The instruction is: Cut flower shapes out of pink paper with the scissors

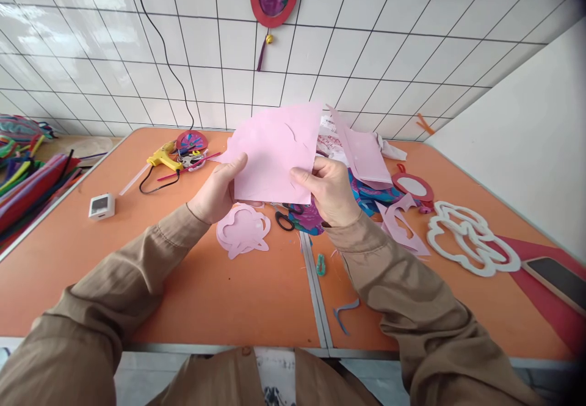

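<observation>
From my remote seat, I see the pink sheet point(270, 149) above the table point(220, 308), the left hand point(218, 189) pinching its left edge, the right hand point(333, 191) its lower right side, neither nearer.

Pink flat sheet point(270, 155): matt, smooth face, felt or stiff paper, cannot tell which; a curved crease or slit marks it. Broad orange surface point(206, 302): smooth, faint sheen; grey metal-looking strip point(315, 290) inlaid, dull. White square wall tiles point(196, 36): glazed, glossy, reflecting light at left. Yellow pistol-shaped glue gun point(165, 158): smooth plastic. Small teal clip point(321, 265): plastic in appearance. White looped cut-outs point(483, 265): matt, foam-like. Brown long cloth sleeve point(379, 265): matt woven, creased.
</observation>
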Motion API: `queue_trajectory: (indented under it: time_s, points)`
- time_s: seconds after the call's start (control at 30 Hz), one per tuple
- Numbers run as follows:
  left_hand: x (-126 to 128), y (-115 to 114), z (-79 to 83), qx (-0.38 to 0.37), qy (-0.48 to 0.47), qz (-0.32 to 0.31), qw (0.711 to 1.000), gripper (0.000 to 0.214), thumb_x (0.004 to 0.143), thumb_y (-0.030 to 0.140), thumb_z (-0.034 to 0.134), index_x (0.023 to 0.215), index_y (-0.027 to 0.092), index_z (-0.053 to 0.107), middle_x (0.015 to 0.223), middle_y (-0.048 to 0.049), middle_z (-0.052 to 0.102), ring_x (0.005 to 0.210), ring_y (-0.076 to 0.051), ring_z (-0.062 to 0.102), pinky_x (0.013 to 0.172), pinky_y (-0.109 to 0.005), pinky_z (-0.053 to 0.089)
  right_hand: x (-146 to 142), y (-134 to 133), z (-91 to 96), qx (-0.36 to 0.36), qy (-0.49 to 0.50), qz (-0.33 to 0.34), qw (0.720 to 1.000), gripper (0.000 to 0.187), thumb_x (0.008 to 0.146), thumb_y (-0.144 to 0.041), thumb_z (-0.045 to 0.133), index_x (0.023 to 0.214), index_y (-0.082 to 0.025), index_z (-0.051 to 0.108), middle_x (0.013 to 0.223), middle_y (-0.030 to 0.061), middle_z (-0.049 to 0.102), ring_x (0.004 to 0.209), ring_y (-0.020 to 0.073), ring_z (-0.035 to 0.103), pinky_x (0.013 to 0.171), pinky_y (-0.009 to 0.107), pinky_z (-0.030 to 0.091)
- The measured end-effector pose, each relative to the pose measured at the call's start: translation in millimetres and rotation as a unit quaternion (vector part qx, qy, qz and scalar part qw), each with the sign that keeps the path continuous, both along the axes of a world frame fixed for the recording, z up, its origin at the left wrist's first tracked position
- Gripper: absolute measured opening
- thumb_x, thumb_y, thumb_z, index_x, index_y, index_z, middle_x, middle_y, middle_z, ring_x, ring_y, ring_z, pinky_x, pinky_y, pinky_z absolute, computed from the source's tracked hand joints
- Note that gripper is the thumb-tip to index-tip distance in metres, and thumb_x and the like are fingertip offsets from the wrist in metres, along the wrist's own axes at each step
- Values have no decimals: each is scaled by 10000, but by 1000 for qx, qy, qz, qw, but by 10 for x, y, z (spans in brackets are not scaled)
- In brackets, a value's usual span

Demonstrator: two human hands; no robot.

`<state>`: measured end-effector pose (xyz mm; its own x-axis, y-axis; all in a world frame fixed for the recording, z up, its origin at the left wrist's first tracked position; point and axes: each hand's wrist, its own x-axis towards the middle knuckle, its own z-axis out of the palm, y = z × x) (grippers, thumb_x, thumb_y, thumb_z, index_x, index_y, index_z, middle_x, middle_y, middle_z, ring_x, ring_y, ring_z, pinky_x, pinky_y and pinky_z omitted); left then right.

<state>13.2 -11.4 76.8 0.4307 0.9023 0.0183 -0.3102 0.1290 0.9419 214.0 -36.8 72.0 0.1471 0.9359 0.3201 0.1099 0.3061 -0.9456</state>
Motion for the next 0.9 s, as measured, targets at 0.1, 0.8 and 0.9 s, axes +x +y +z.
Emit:
queue_trajectory:
  time_s: [0.1, 0.8, 0.9]
  points:
    - [-49, 32, 31, -27, 36, -43, 998, 572, 715, 641, 740, 1057, 183, 743, 959, -190, 758, 875, -442, 741, 566, -500, 631, 10, -4, 0, 23, -15, -18, 999, 266, 685, -326, 721, 560, -180, 538, 553, -40, 504, 556, 106, 461, 534, 262, 378]
    - [-28, -83, 169, -28, 51, -84, 995, 353, 985, 250, 493, 1129, -13, 679, 697, -181, 740, 656, -261, 762, 516, -246, 598, 12, 17, -38, 48, 9, -10, 999, 295, 679, -294, 737, 559, -190, 487, 573, -47, 413, 570, 101, 412, 540, 263, 367]
    - [-29, -81, 161, -22, 51, -83, 995, 350, 953, 299, 572, 1082, -1, 699, 704, -181, 742, 658, -263, 762, 516, -246, 599, 10, 16, -38, 47, 14, -9, 999, 282, 681, -285, 737, 565, -188, 500, 578, -47, 417, 574, 102, 413, 549, 266, 377]
